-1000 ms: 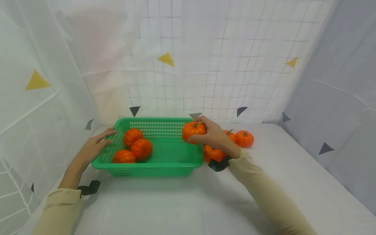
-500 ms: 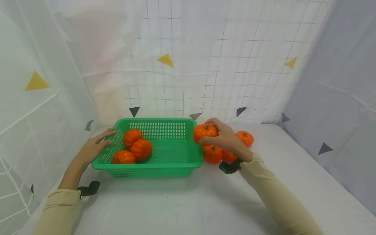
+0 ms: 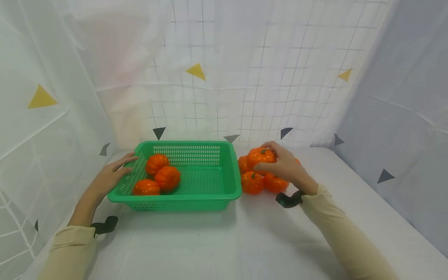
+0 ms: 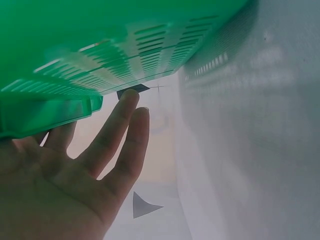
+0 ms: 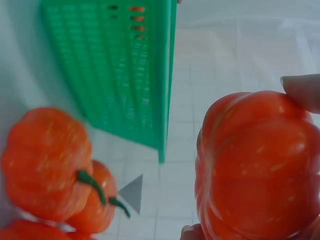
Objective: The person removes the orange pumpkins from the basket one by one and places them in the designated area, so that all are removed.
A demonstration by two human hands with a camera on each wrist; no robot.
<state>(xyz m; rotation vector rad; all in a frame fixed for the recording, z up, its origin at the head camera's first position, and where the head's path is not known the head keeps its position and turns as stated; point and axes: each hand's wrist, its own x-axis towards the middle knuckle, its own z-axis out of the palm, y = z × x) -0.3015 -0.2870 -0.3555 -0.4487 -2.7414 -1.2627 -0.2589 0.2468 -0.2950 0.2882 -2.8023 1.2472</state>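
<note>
My right hand (image 3: 287, 166) grips a small orange pumpkin (image 3: 258, 157) by its sides, thumb in front and fingers behind. The pumpkin is held above a cluster of others, to the right of a green perforated basket (image 3: 182, 197). In the right wrist view the held pumpkin (image 5: 260, 165) fills the right side, with fingertips at its edges. My left hand (image 3: 109, 178) rests at the basket's left rim. In the left wrist view, its fingers (image 4: 132, 145) reach out straight beside the slotted wall. Three pumpkins (image 3: 168, 178) lie at the left inside the basket.
Several pumpkins sit on the white table right of the basket, among them a front one (image 3: 252, 183) beside its wall and another (image 3: 276, 183) under my right hand. White sheets with a grid and triangles (image 3: 196, 71) enclose the table's back and sides.
My right hand has moved right with the pumpkin, from over the basket's right rim to above the cluster outside it. The left hand and the basket stay in place.
</note>
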